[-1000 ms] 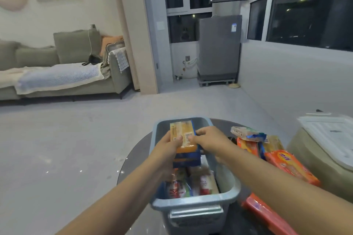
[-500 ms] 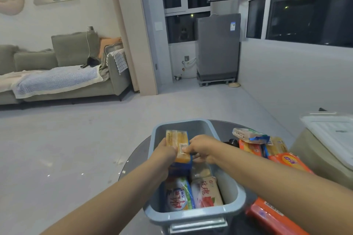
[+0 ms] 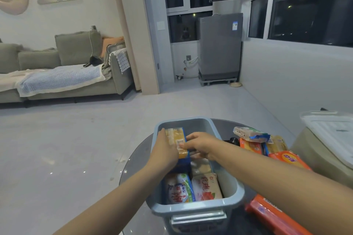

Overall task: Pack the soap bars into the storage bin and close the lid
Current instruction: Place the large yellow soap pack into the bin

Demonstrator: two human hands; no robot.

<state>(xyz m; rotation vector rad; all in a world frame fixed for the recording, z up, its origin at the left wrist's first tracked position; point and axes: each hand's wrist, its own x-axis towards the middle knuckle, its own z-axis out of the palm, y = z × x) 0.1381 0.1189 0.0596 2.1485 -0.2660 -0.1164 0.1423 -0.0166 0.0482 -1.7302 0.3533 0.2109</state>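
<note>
Packing step: left hand (image 3: 165, 151) and right hand (image 3: 200, 144) both grip a yellow soap bar (image 3: 176, 142), apparently seating it inside the storage bin (image 3: 234, 190); release follows.

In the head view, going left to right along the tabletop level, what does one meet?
Left hand → yellow soap bar → right hand → loose soap packs → white lid.
</note>
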